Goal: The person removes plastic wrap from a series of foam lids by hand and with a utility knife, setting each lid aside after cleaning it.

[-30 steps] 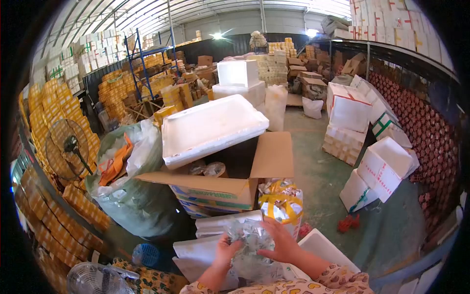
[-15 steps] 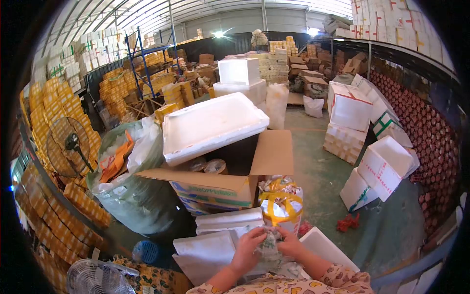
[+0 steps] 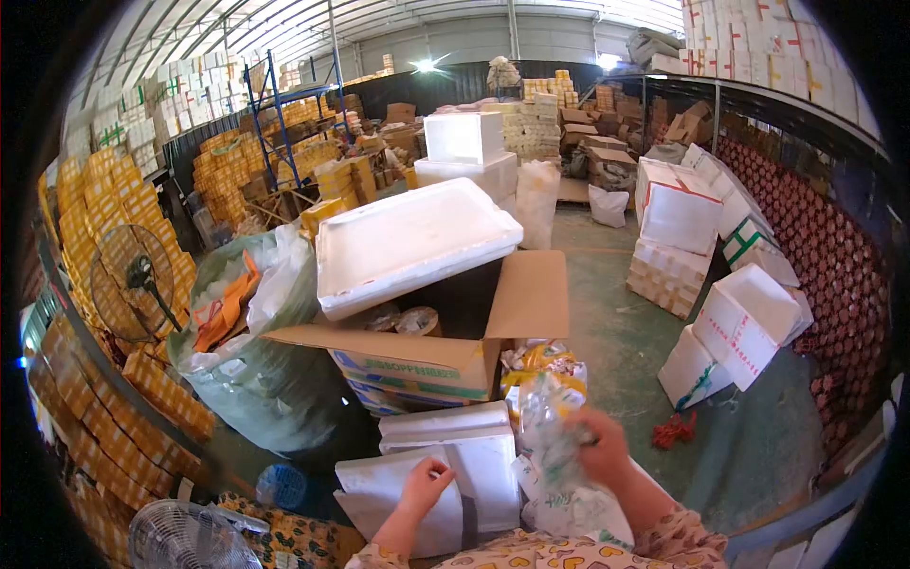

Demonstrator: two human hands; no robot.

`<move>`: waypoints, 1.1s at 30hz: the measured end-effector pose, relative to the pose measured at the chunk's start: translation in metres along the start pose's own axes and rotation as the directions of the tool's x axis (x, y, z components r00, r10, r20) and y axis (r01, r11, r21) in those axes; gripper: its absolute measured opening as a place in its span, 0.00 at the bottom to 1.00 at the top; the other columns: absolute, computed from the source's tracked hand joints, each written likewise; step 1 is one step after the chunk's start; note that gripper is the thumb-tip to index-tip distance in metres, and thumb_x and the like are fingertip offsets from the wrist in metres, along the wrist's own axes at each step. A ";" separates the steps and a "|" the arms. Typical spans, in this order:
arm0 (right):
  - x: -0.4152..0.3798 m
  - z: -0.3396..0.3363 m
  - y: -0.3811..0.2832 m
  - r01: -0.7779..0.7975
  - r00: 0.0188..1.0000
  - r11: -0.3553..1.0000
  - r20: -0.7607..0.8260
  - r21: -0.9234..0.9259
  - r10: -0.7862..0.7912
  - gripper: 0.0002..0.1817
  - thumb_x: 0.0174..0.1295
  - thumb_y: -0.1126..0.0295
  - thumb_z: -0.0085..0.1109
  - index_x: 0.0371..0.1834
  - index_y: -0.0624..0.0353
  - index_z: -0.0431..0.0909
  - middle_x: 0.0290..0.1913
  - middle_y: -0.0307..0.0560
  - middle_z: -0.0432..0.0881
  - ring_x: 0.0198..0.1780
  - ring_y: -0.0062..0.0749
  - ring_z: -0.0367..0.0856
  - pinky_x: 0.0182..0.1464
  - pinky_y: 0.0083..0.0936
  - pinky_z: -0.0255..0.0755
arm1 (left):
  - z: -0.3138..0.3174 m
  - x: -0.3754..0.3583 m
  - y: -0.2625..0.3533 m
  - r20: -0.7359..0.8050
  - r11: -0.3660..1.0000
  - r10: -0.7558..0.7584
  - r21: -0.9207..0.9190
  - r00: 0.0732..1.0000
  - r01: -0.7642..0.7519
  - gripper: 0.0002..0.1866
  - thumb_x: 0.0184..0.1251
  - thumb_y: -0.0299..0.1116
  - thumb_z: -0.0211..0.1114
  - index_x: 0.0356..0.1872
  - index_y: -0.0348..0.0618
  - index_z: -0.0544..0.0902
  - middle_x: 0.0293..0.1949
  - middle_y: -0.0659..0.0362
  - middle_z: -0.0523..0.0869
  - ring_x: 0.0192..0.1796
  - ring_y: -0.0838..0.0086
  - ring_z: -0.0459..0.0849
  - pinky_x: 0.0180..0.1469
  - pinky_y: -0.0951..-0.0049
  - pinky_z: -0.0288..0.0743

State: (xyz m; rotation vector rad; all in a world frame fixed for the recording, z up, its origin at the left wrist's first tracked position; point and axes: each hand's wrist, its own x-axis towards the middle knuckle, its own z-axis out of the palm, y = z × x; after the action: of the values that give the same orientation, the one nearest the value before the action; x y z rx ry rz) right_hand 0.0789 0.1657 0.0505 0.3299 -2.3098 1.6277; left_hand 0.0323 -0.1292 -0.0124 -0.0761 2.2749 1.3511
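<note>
In the lower middle, my right hand grips a crumpled clear plastic bag with green print. The bag hangs down in front of my patterned sleeve and is partly smeared by motion. My left hand is apart from it, over white foam pieces, with its fingers curled together and nothing visible in them. Just beyond the bag stands a white bundle wrapped in yellow tape, partly covered by it.
An open cardboard box holds tape rolls, with a white foam lid across its top. Left is a big green plastic sack; right are foam boxes and red twine on the floor. Fans stand at left.
My hands were together on the plastic bag. Now my right hand has moved up and right with it, the bag is spread longer, and my left hand has let go and moved left.
</note>
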 end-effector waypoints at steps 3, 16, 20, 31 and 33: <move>0.013 0.010 0.022 -0.135 0.972 0.897 -0.122 0.420 0.203 0.20 0.41 0.83 0.58 0.42 0.58 0.74 0.39 0.44 0.79 0.44 0.36 0.78 0.46 0.32 0.72 | 0.027 0.018 -0.044 0.111 0.705 0.142 -0.709 0.984 -0.022 0.38 0.55 0.55 0.63 0.62 0.47 0.60 0.60 0.52 0.64 0.60 0.61 0.66 0.62 0.56 0.59; -0.001 0.085 0.012 0.389 0.904 0.834 0.337 -0.391 -0.263 0.36 0.43 0.71 0.64 0.59 0.52 0.61 0.63 0.56 0.59 0.62 0.55 0.60 0.62 0.39 0.56 | 0.059 0.013 0.006 0.179 0.279 0.258 -0.955 0.949 0.104 0.26 0.58 0.28 0.54 0.59 0.51 0.62 0.54 0.57 0.72 0.51 0.64 0.76 0.50 0.56 0.74; -0.010 0.057 0.011 -0.019 0.843 0.995 0.533 -0.103 0.071 0.35 0.49 0.67 0.63 0.62 0.56 0.59 0.61 0.57 0.62 0.62 0.52 0.61 0.62 0.38 0.57 | 0.030 0.025 0.002 -0.155 0.312 0.074 -0.935 0.985 -0.171 0.27 0.52 0.21 0.55 0.56 0.48 0.65 0.51 0.56 0.73 0.47 0.65 0.78 0.46 0.63 0.76; -0.026 0.060 0.020 -0.745 0.616 0.648 0.535 0.157 0.579 0.28 0.63 0.62 0.50 0.65 0.55 0.54 0.62 0.50 0.61 0.63 0.39 0.61 0.64 0.38 0.56 | 0.059 0.003 0.064 -0.182 0.552 0.528 -0.668 0.829 -0.498 0.34 0.45 0.12 0.52 0.60 0.41 0.63 0.62 0.54 0.62 0.60 0.69 0.67 0.60 0.72 0.63; -0.029 0.069 0.000 -0.788 0.613 0.360 0.584 0.499 0.532 0.23 0.63 0.66 0.49 0.61 0.55 0.58 0.59 0.49 0.65 0.60 0.38 0.65 0.60 0.36 0.62 | 0.070 0.015 0.058 -0.305 0.553 0.559 -0.555 0.771 -0.621 0.31 0.51 0.14 0.52 0.61 0.40 0.62 0.59 0.54 0.66 0.58 0.72 0.68 0.57 0.74 0.66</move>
State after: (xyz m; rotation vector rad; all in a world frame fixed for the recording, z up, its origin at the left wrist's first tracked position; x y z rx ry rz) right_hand 0.0980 0.1011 0.0178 -0.3293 -1.9404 3.1636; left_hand 0.0288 -0.0381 0.0008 0.4717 1.8493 2.4920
